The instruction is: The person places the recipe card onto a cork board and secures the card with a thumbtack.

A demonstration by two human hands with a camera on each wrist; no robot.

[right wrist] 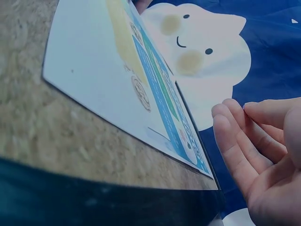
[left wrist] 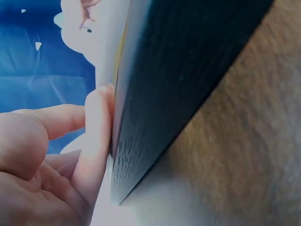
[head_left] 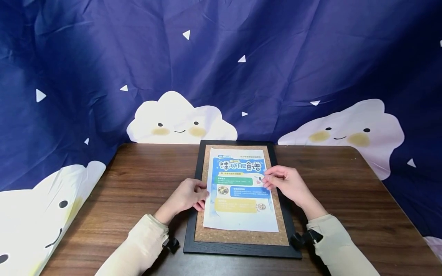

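Note:
A printed sheet of paper (head_left: 241,220) with blue, green and yellow text panels lies on a cork board (head_left: 238,235) with a black frame (head_left: 241,249). The left hand (head_left: 188,195) rests at the sheet's left edge. In the left wrist view, the fingers of the left hand (left wrist: 61,155) touch the board beside the frame. Over the sheet's right edge hovers the right hand (head_left: 284,184). In the right wrist view, the right hand (right wrist: 263,150) brings thumb and index fingertips together on a tiny blue-tipped thing (right wrist: 244,107), too small to make out further.
The board lies on a brown wooden table (head_left: 145,184), near its front edge. Behind the table hangs a dark blue cloth (head_left: 221,61) printed with white clouds and triangles. A black wrist strap (head_left: 305,238) sits on the right sleeve.

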